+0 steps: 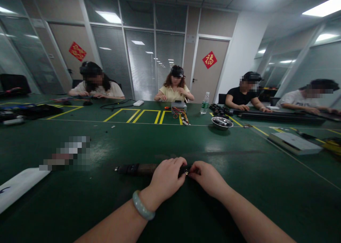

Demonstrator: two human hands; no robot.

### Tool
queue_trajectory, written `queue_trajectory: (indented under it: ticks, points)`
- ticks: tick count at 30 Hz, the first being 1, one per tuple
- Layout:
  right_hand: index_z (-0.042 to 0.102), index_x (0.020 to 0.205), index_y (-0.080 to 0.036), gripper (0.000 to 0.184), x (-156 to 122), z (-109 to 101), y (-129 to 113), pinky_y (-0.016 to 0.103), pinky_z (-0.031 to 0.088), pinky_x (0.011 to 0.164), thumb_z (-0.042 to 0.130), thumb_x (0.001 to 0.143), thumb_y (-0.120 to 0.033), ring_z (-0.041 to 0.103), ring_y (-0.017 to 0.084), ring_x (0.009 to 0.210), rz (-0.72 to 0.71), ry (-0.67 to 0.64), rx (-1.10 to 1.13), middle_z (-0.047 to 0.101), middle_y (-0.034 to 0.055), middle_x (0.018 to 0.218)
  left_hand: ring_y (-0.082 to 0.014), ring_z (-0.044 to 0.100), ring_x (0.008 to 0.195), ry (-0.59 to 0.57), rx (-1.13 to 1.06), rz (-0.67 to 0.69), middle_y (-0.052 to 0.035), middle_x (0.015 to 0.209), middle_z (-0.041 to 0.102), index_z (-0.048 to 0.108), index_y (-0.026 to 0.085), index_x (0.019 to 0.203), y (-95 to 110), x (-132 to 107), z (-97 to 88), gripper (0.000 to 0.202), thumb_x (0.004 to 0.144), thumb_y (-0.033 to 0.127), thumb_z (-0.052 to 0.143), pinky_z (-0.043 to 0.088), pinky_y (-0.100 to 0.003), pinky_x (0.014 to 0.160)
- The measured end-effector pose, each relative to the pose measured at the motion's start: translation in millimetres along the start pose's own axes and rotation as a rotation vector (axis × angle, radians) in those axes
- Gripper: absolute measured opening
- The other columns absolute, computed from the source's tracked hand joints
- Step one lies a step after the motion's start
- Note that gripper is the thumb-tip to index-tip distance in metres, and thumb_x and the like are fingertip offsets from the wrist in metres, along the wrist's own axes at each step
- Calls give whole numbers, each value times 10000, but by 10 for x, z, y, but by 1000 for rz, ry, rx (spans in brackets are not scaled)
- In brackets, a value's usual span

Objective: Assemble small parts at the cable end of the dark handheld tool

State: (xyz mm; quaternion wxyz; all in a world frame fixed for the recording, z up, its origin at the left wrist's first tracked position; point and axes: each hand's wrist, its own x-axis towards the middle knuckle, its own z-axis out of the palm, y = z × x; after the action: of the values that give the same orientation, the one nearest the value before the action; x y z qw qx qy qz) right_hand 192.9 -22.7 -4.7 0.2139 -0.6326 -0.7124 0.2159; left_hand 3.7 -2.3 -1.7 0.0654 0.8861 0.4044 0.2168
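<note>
A dark rod-shaped part [138,169] lies on the green table [186,143] close to me, its free end pointing left. My left hand [166,177], with a pale green bangle on the wrist, is closed over the rod's right end. Touching it from the right, my right hand [209,177] pinches a small shiny piece [187,172] at that same end. What the piece is cannot be made out.
A white sheet [18,186] lies at the near left. A metal bowl [222,122], a water bottle [205,103] and a wire bundle [181,114] stand mid-table. A flat grey board [294,143] lies at right. Several people work along the far side.
</note>
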Motion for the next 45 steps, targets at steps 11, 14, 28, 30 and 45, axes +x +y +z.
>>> queue_trajectory:
  ticks: [11,14,28,30,45]
  points:
    - [670,798,-224,53,7,3,6,229,360,611,619,787,-221,581,139,722,5,5,8,664,-14,798,-188,561,910,2,-25,29,12,973,607,554,243,975,-6,1,-10,153,830,209,591,401,-344,803]
    - [670,799,-222,55,-3,-11,-11,232,362,612,616,790,-224,581,141,721,6,0,8,665,-12,803,-195,563,906,18,-20,5,7,964,607,541,240,1001,-2,-3,-9,181,830,209,589,403,-356,809]
    - [666,800,-218,49,7,4,15,226,358,624,619,790,-217,577,135,730,-11,5,10,667,-12,803,-190,555,908,-6,-33,38,10,959,611,565,238,952,-13,2,-20,135,824,212,601,392,-343,800]
    - [666,792,-222,45,8,4,22,226,359,622,622,787,-215,577,132,725,-18,10,11,663,-17,795,-187,555,905,3,-38,36,16,955,609,561,240,953,-13,0,-13,141,822,207,601,392,-341,800]
    - [669,785,-232,43,11,11,18,230,371,604,627,782,-229,577,133,703,8,10,30,659,-23,789,-185,558,923,13,-2,9,14,971,604,549,245,1013,-9,-1,-6,189,833,224,603,396,-336,817]
